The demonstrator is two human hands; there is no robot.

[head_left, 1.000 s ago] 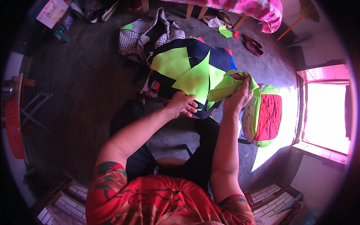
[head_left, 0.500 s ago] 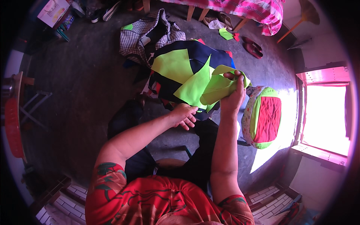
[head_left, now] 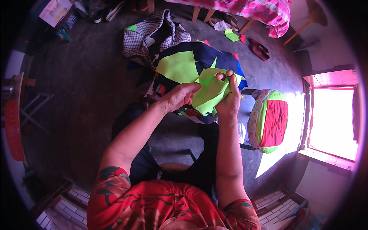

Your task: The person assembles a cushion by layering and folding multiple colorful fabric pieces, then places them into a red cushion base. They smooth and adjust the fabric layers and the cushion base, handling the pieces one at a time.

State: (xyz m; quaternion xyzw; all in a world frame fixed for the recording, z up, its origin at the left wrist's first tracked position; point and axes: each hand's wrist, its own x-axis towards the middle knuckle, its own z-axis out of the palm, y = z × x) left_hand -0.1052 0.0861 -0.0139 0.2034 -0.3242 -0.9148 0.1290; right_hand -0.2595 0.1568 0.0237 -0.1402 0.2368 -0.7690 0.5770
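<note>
Lime-green fabric pieces (head_left: pixel 210 92) are bunched in front of me. My right hand (head_left: pixel 230 97) grips them at their right side, with fingertips showing over the top edge. At their left edge is my left hand (head_left: pixel 177 97), its thumb along the cloth and its other fingers partly hidden; it appears to pinch the edge. Below and beyond lies a heap of dark navy fabric (head_left: pixel 214 51) with bits of red and blue. A flat lime-green piece (head_left: pixel 178 66) rests on top of that heap, left of the held cloth.
A checked cloth (head_left: pixel 138 40) lies on the floor beyond the heap. To the right stands a round stool with a green and red cover (head_left: pixel 274 120), near a bright window (head_left: pixel 333 120). Dark red shoes (head_left: pixel 258 50), a broom (head_left: pixel 312 17) and a pink-covered bed (head_left: pixel 253 13) are farther off.
My left hand has moved up to the left edge of the green fabric. My right hand has shifted slightly left and down, and the held cloth is now more bunched together.
</note>
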